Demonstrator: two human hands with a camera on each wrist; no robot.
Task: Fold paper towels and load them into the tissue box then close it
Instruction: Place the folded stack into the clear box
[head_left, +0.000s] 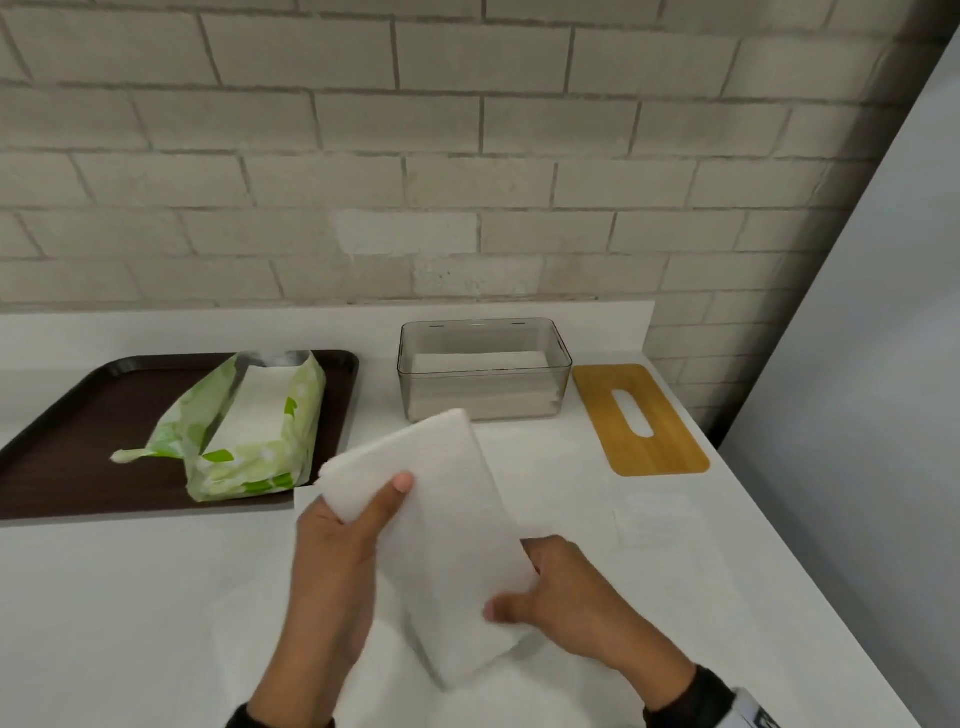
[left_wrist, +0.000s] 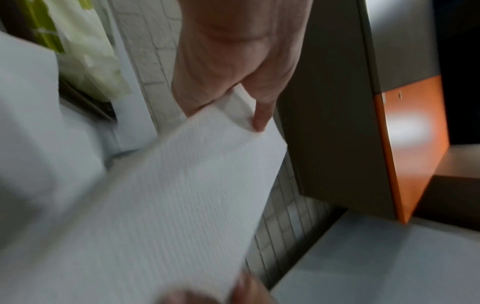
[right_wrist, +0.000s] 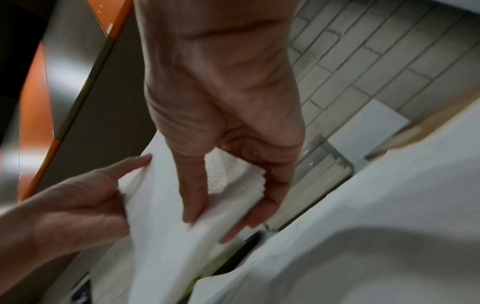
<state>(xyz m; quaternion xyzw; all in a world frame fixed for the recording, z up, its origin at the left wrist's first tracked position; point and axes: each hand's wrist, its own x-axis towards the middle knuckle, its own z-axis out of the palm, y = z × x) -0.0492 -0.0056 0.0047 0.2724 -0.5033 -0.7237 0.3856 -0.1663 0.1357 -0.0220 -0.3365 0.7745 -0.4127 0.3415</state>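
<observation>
Both hands pinch one folded paper towel (head_left: 441, 540) above the white counter (head_left: 130, 597). At its 10 o'clock corner the left hand (head_left: 343, 535) grips with the thumb on top; at the 5 o'clock edge the right hand (head_left: 566, 597) holds it between thumb and fingers. Further away, at 12 o'clock, stands the clear tissue box (head_left: 483, 369), open, with folded towels inside. At 2 o'clock the wooden lid (head_left: 641, 421) lies flat beside the box. At 10 o'clock a green towel pack (head_left: 249, 431) lies on a dark tray (head_left: 78, 441).
</observation>
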